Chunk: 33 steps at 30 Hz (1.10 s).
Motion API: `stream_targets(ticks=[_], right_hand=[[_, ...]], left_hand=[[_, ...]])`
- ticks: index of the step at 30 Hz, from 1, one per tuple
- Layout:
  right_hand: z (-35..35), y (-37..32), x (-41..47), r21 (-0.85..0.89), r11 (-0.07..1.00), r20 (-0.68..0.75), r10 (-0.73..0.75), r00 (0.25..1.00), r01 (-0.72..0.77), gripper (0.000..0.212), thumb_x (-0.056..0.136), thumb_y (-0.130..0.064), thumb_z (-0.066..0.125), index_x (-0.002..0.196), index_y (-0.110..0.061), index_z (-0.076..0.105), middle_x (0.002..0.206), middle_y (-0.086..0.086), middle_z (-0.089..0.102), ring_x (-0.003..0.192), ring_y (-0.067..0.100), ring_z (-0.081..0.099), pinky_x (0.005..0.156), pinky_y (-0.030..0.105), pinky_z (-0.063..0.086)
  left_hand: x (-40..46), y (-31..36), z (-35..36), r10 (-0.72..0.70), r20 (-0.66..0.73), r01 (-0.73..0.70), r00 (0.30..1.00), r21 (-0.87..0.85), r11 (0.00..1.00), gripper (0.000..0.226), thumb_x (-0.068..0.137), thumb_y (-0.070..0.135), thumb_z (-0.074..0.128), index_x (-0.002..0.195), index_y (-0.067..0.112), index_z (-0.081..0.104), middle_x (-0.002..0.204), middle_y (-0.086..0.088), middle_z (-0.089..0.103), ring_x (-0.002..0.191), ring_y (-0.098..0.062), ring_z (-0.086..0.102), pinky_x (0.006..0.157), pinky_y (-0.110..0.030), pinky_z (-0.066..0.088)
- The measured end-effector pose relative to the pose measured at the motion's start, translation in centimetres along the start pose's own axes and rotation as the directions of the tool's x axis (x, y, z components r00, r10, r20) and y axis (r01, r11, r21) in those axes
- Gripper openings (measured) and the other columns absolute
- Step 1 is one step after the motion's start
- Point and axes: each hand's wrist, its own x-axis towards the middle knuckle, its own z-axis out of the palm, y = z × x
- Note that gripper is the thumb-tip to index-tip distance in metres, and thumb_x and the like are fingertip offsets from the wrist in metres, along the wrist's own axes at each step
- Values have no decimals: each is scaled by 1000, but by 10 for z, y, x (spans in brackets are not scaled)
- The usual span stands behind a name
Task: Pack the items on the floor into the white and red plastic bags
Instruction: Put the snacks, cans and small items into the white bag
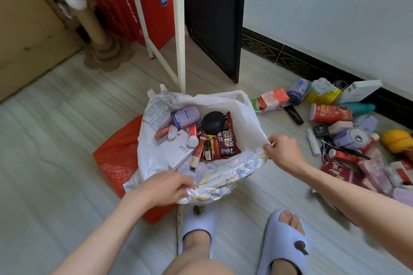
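Observation:
A white plastic bag (243,116) stands open on the floor in front of me. My left hand (165,187) pinches its near rim, and my right hand (283,152) grips the rim at the right. Inside lie a black round case (212,122), a dark red snack packet (225,143), a white box (176,149), a small can (186,116) and several tubes and bottles. The red plastic bag (116,156) lies flat under the white bag's left side. Loose items (348,127) are strewn over the floor at the right.
A white metal rack leg (180,29) stands just behind the bag, with a black panel (214,18) and red cartons (145,0) beyond. A cardboard scratching post (100,35) is at the back left. My slippered feet (283,236) are below the bag.

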Motion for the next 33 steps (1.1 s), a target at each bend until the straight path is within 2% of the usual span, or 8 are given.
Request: stream_targets(ticks=[3, 7, 11, 14, 18, 22, 27, 33], right_hand=[[2, 25, -13, 15, 998, 9, 56, 998, -56, 10, 83, -10, 51, 75, -10, 57, 80, 19, 67, 78, 32, 58, 64, 32, 39], [3, 38, -12, 110, 986, -17, 126, 992, -124, 11, 83, -15, 52, 80, -10, 61, 75, 12, 65, 79, 32, 61, 68, 33, 44], [-14, 43, -3, 199, 977, -134, 104, 986, -76, 23, 89, -22, 53, 105, -9, 62, 91, 10, 64, 91, 28, 59, 75, 33, 42], [-30, 59, 7, 146, 989, -206, 19, 978, 11, 29, 90, -22, 53, 116, -8, 56, 104, 10, 64, 99, 26, 58, 85, 36, 43], [-39, 91, 37, 71, 997, -250, 5, 968, 13, 36, 90, -23, 53, 124, -11, 50, 115, 9, 59, 109, 26, 54, 91, 38, 42], [-33, 119, 82, 11, 997, -198, 73, 977, -72, 41, 90, -21, 52, 128, -8, 45, 121, 15, 54, 114, 31, 50, 92, 39, 41], [-17, 137, 140, -16, 991, -112, 129, 985, -132, 43, 90, -17, 50, 130, -3, 43, 125, 21, 49, 118, 37, 46, 95, 40, 38], [10, 145, 194, -140, 983, -48, 116, 992, -121, 46, 92, -18, 46, 135, -3, 36, 128, 22, 45, 117, 39, 45, 95, 41, 40]], left_hand=[[4, 9, 2, -4, 85, 6, 996, -21, 1000, 33, 95, 27, 40, 126, 30, 52, 131, 12, 54, 120, -10, 49, 95, -20, 34], [15, 26, -4, -20, 149, 27, 989, -43, 999, 37, 93, 34, 39, 129, 33, 49, 137, 15, 48, 126, -8, 43, 104, -24, 33], [45, 40, -28, 47, -123, -37, 991, 78, 996, 30, 94, 32, 38, 106, 20, 63, 112, 5, 61, 107, -14, 53, 87, -32, 43], [80, 45, -44, 133, -305, -84, 943, 169, 982, 48, 86, 51, 24, 96, 23, 61, 98, 6, 59, 95, -15, 55, 75, -32, 44], [145, 62, -62, 241, -422, -160, 874, 219, 963, 55, 82, 51, 22, 116, 22, 54, 117, 4, 56, 108, -17, 52, 86, -34, 45], [217, 81, -69, 253, -510, -192, 822, 171, 966, 42, 88, 29, 47, 128, 15, 46, 125, -6, 52, 115, -25, 47, 92, -39, 40], [309, 87, -80, 253, -437, -196, 863, 172, 965, 50, 84, 19, 55, 132, 13, 42, 128, -13, 48, 114, -32, 46, 91, -43, 43], [380, 90, -74, 94, -293, -56, 951, 135, 989, 70, 87, 24, 56, 145, 17, 18, 146, -17, 23, 133, -34, 25, 104, -43, 31]])
